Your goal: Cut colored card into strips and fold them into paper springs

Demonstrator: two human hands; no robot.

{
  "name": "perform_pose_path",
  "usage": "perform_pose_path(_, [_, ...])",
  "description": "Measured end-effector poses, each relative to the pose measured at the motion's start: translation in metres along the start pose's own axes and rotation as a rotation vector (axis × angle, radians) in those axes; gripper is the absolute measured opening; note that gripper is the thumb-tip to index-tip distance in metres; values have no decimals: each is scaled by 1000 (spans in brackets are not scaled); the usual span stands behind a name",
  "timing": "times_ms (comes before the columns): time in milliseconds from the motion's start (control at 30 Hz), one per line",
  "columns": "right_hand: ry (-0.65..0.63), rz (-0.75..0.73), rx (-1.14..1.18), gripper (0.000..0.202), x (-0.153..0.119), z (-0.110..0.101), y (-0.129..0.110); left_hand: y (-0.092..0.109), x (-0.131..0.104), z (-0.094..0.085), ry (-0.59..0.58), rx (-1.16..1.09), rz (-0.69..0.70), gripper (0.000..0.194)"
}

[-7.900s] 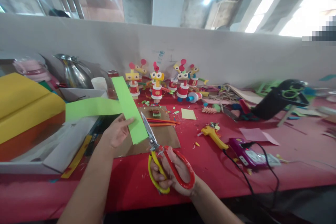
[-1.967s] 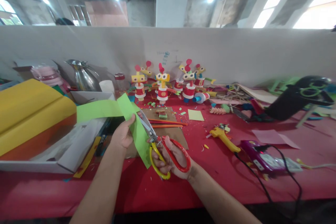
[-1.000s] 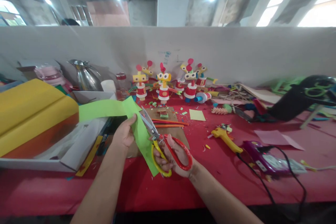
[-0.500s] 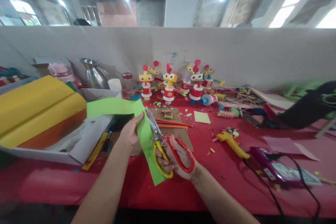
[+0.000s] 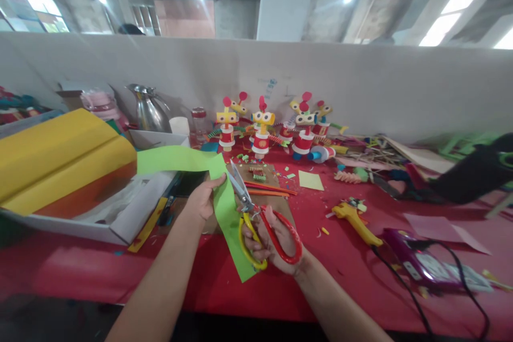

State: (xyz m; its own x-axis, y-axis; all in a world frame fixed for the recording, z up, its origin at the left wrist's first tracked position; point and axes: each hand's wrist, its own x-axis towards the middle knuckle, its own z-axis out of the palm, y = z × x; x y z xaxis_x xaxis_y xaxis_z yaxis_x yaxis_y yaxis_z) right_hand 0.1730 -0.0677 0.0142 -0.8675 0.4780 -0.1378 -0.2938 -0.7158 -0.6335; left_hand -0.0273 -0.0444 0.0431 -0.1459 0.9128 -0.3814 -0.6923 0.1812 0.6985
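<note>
My left hand (image 5: 203,199) pinches a bright green paper strip (image 5: 226,219) near its bend. One arm of the strip reaches left over a white box, and the other hangs down toward me. In my right hand (image 5: 269,240) is a pair of scissors (image 5: 245,200) with one red and one yellow handle loop. My fingers go through the loops. The blades are parted and point up and away, close beside the right edge of the green paper. Whether they touch it I cannot tell.
Several paper-cup robot figures (image 5: 261,141) stand at the back. Left is an open white box (image 5: 120,232) with yellow sheets; a metal jug (image 5: 150,109) is behind. A yellow glue gun (image 5: 356,222), a purple device (image 5: 427,259) and black cables lie right on the red table.
The view has shifted slightly, so most things appear a little further right. The scissor blades look wider apart and a bit further from the paper's edge.
</note>
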Motion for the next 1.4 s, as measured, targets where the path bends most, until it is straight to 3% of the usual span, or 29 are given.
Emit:
perform_pose_path(233, [6,31,-27,56,0,0,2,3,2,-2,-164,-100,37,17])
perform_pose_path(500, [-14,38,-20,58,-1,2,2,5,2,-2,-40,-93,71,10])
perform_pose_path(700, [-15,51,-15,58,-5,-1,-4,10,6,-14,90,118,183,14])
perform_pose_path(767, [-31,54,-19,58,-7,-3,-6,17,6,-17,156,73,305,17])
perform_pose_path(867, [-64,25,-27,58,-11,-4,-9,31,-2,-16,223,-145,687,11])
perform_pose_path(933, [-64,-18,-27,59,-12,-4,-11,38,-11,-14,165,-229,923,8])
perform_pose_path(1000, [-43,-66,-23,57,-12,-2,-12,40,-21,-12,39,-197,1019,17])
perform_pose_path(1067, [-15,-103,-22,55,-11,0,-13,37,-27,-10,-88,-132,982,23])
perform_pose_path(1200, [7,-111,-33,54,-10,0,-12,25,-20,-8,-228,-72,730,19])
perform_pose_path(1267, [-3,-99,-42,54,-10,0,-11,18,-10,-9,-167,-19,590,21])
perform_pose_path(1400, [-15,-101,-53,56,-10,1,-9,6,9,-15,159,201,480,21])
